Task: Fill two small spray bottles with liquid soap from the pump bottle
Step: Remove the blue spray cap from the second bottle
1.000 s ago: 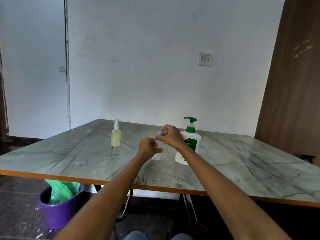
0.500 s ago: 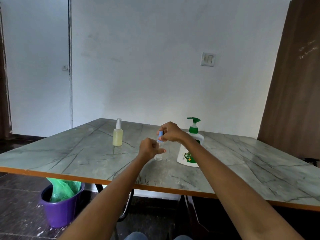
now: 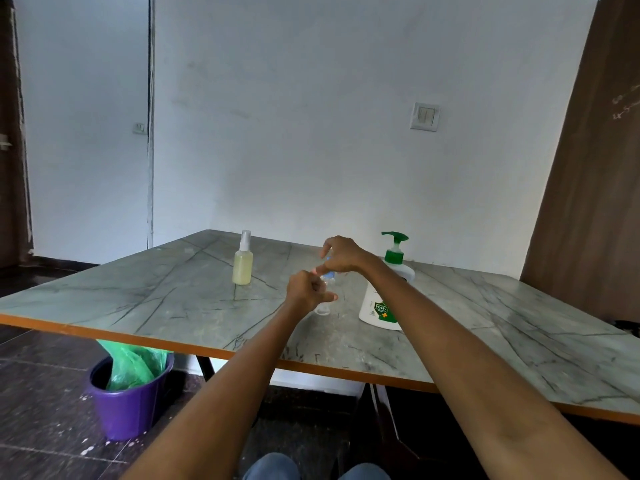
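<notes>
Since half a second ago the right hand (image 3: 341,258) has lifted its forefinger clear of the blue cap (image 3: 330,271) while thumb and lower fingers pinch that cap, and the view has tipped a little so the wall switch sits higher; the left hand (image 3: 306,291) stays curled round the small clear spray bottle (image 3: 323,306), whose base rests on the grey marble-patterned desk (image 3: 173,299) near its middle. Most of that bottle is hidden behind the left fingers, so whether the cap is seated or free of the neck cannot be told. The white pump bottle with a green pump head (image 3: 381,306) stands just right of the hands, its middle crossed by the right forearm. A second small spray bottle filled with yellowish liquid (image 3: 243,263) stands upright to the left, apart from the hands, with bare desk around it on every side. The orange-edged front rim of the desk runs across below the forearms, with open top to the far left and right. Under the left corner a purple bucket with a green bag (image 3: 130,393) sits on the dark floor
</notes>
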